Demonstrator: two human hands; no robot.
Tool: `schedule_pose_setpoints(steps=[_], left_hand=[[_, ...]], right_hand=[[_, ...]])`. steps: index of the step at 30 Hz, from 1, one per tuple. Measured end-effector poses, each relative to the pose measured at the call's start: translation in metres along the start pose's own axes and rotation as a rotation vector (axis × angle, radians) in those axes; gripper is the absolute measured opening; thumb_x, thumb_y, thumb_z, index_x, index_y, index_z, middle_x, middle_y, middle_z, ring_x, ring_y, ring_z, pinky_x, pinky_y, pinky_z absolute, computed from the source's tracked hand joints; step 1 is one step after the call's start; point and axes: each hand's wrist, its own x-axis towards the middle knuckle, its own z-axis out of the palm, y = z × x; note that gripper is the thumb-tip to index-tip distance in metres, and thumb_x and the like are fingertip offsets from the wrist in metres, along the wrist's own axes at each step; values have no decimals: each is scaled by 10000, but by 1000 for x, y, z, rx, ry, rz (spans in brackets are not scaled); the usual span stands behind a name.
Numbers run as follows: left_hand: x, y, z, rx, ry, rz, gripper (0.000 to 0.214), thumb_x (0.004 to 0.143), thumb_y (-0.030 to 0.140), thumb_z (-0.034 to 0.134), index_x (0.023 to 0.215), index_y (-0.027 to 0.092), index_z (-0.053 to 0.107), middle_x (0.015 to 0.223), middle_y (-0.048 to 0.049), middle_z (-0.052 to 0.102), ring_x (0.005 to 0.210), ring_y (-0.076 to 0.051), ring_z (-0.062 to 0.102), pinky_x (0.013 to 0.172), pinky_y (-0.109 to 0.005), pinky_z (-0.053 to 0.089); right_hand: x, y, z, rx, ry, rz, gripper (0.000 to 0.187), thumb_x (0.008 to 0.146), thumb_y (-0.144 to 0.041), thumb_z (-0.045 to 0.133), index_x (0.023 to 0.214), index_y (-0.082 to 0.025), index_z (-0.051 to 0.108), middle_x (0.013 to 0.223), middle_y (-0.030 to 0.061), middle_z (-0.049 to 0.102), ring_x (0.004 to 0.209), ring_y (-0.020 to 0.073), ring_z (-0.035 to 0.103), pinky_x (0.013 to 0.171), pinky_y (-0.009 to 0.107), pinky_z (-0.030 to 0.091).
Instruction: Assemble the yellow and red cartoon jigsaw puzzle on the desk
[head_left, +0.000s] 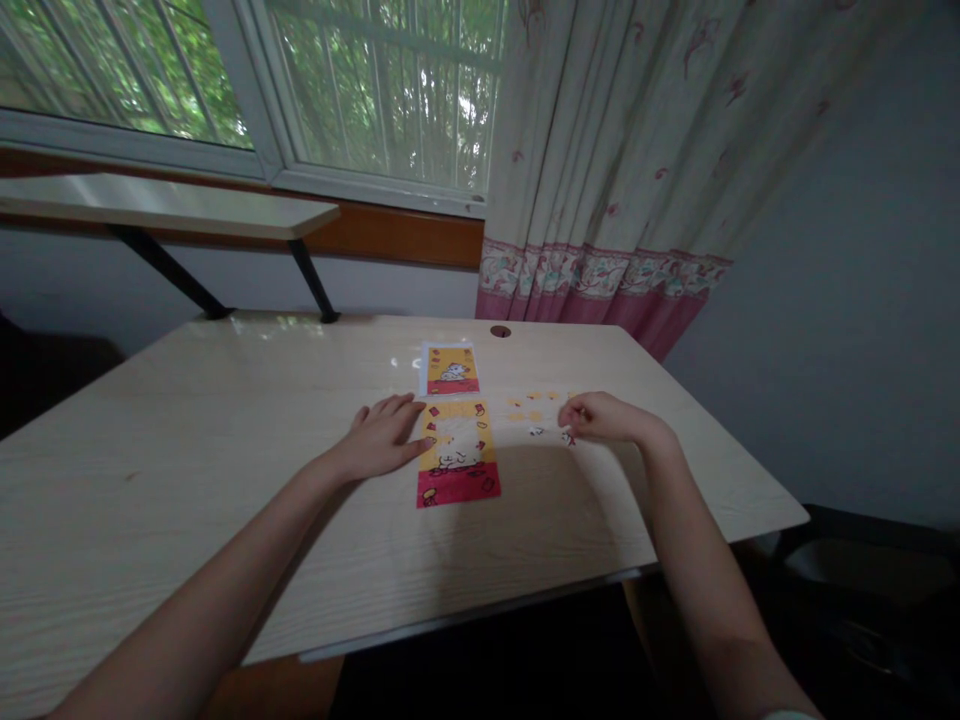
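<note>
A yellow and red picture card (pixel 459 484) lies flat on the table, with a pale middle area and black line drawing. My left hand (pixel 381 436) rests palm down beside it, fingers spread, thumb and fingertips on the card's left edge. Just beyond lies a smaller yellow and red picture (pixel 453 372) with a white figure and a pale border. My right hand (pixel 600 415) is over the right side, thumb and fingers pinched together. What they hold, if anything, is too small to name. Small yellow pieces (pixel 517 416) and a small white piece (pixel 536 431) lie near its fingertips.
The pale wooden table (pixel 225 470) has a round cable hole (pixel 500 331) near its back edge. A raised shelf (pixel 165 205) on black legs stands at the back left. Behind are a barred window (pixel 382 90) and a patterned curtain (pixel 607 160). A dark chair (pixel 862 540) is at right.
</note>
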Motion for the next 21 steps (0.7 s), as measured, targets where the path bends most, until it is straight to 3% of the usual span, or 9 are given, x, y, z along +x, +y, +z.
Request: schedule_pose_setpoints(steps=[2,5,8,16,21], left_hand=[[-1,2,-2,1,-11,-9,748,791,657,361,1353,165,401,1471,-178,303,1339,-382,258,1026,-621,215],[-1,3,-3,1,-17,-8,760,788,659,363,1358,156,388,1474,-185,291,1341,-381,253,1027,-621,210],[-1,2,-3,-22,0,6,765,785,651,376,1361,147,366,1455,-187,325,1322,-379,288,1017,-615,237],[2,-4,0,-66,45,17,729,795,644,388,1347,169,363,1407,-178,402,1275,-366,365,1005,-589,273],[3,-2,0,-133,155,-10,682,803,559,438,1324,121,399,1334,-196,478,1192,-345,460,975,-512,346]], right_hand=[[-1,4,-1,-52,35,66,133,688,-169,624,808,-130,665,719,28,638,626,116,526,553,214,353],[1,6,1,-99,-6,136,155,659,-267,689,748,-145,654,707,27,632,629,126,521,557,228,348],[5,4,4,-108,-67,156,121,644,-233,686,729,-156,648,695,18,621,630,126,514,565,231,351],[4,-1,4,-43,-104,69,108,637,-168,635,741,-149,613,674,-9,558,613,94,456,538,205,323],[3,-4,2,184,-141,-86,69,667,-185,612,711,-142,583,618,-34,515,567,75,439,524,196,320]])
